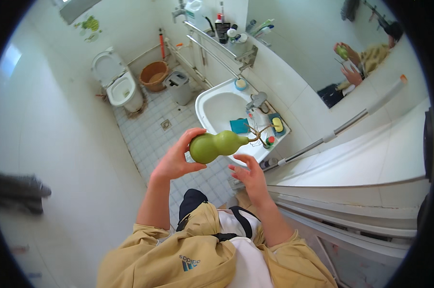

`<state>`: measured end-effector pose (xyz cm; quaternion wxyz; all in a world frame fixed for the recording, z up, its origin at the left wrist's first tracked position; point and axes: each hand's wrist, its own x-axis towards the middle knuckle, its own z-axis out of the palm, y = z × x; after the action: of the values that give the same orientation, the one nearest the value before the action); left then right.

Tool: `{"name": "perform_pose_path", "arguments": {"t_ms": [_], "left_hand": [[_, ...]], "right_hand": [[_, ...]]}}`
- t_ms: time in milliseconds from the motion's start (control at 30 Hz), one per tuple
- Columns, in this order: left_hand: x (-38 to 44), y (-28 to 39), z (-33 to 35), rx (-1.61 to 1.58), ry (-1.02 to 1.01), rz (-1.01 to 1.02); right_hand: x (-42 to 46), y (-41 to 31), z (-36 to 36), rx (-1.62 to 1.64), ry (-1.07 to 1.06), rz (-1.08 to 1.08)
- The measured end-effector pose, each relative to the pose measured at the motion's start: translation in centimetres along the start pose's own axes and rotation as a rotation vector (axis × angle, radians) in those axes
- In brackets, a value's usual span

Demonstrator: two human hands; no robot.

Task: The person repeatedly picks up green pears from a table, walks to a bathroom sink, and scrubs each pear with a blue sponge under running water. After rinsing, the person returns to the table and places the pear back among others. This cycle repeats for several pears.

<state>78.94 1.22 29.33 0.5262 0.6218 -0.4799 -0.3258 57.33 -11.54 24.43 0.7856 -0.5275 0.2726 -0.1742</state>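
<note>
A green bottle gourd (217,144) with a dry branching stem (255,135) lies sideways in the air in front of me. My left hand (179,158) grips its wide end, thumb below and fingers above. Just under the narrower end, my right hand (251,176) is apart from the gourd, fingers spread and holding nothing. Behind the gourd is a white washbasin (217,104) with a teal cloth (239,125) in its bowl. On the basin's rim are a grey faucet (257,100), a yellow bar of soap (277,125) and a small container with a red cap (270,140).
A metal shelf (217,42) with bottles and tubes hangs above the basin, beside a mirror (292,43). Farther off stand a toilet (121,90), a brown bucket (154,75) and a grey bin (179,88). A metal pole (310,147) slants along the right wall.
</note>
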Motion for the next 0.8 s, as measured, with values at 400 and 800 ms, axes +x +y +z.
{"name": "perform_pose_path", "arguments": {"t_ms": [400,800], "left_hand": [[15.3,-12.5,-7.3,-0.18,-0.405,-0.043],[22.1,-12.5,-1.7,-0.104,-0.772,-0.007]], "right_hand": [[14.6,2.6,4.7,0.815,0.285,-0.184],[15.9,4.9,2.7,1.038,0.596,-0.449]]}}
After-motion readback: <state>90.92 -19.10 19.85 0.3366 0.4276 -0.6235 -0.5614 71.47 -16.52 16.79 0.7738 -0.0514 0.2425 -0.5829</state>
